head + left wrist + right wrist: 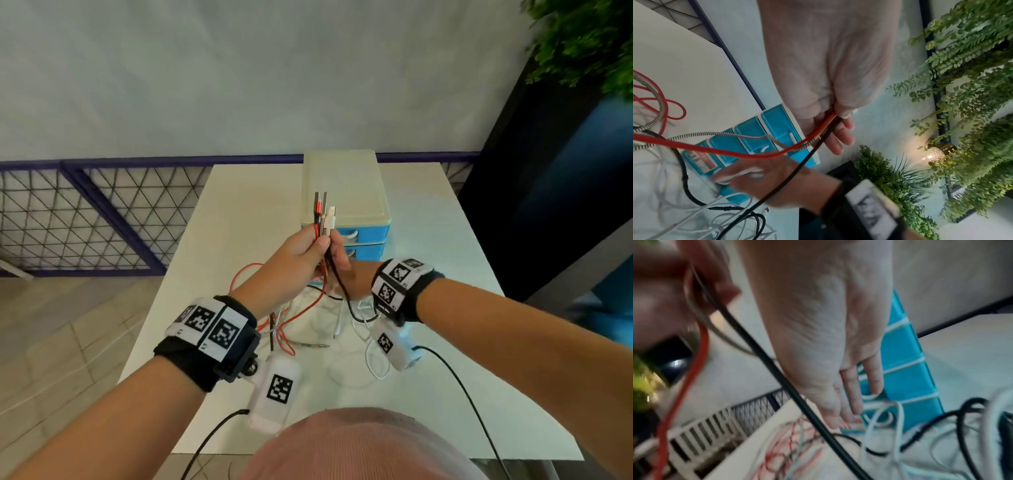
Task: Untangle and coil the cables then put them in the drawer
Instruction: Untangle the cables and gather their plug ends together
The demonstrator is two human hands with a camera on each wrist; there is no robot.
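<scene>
My left hand [313, 246] is raised above the table and grips a bundle of cable ends [323, 214], with red, black, braided and white plugs sticking up. Seen from the left wrist, the left hand [834, 97] pinches the red cable [735, 152], the black cable [797, 168] and the braided one. My right hand [342, 265] is just below and behind the bundle. In the right wrist view the right hand [828, 353] has its fingers straight, and the black cable [777, 369] crosses in front of its palm. The rest of the cables lie tangled [305, 329] on the white table [445, 342]. All drawers of the blue drawer unit [346, 192] are closed.
The drawer unit stands at the table's far middle, against the pale wall. A wire mesh fence [85, 219] runs at the left beyond the table. Green plants [582, 41] and a dark panel are at the right. Black wrist-camera leads [462, 387] trail off the near edge.
</scene>
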